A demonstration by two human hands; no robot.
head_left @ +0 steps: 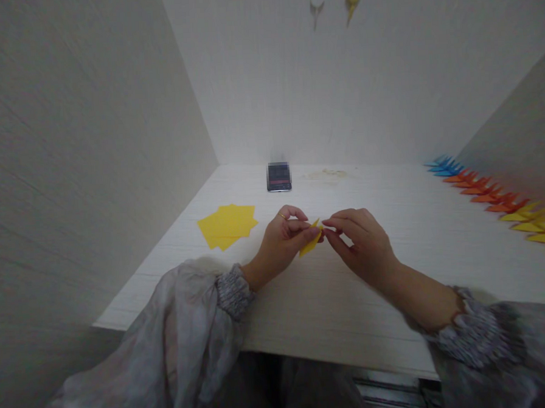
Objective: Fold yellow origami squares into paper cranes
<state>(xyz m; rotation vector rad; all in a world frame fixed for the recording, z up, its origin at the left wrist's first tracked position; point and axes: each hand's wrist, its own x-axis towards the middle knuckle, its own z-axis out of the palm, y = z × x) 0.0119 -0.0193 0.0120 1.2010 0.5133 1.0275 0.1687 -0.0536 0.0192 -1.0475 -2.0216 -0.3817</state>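
A small folded piece of yellow origami paper is held over the table, in front of my body. My left hand is closed on it, with the thumb lying along the near face and a ring on one finger. From the other side, my right hand brings its thumb and fingertips together at the right-hand tip of the paper. The fingers partly hide that tip. Several flat yellow paper sheets lie overlapped on the table, to the left of my left hand.
A phone stands or lies near the back wall. Folded paper cranes line the right side: blue, orange-red and yellow. The white table is bounded by walls; two hooks are on the back wall.
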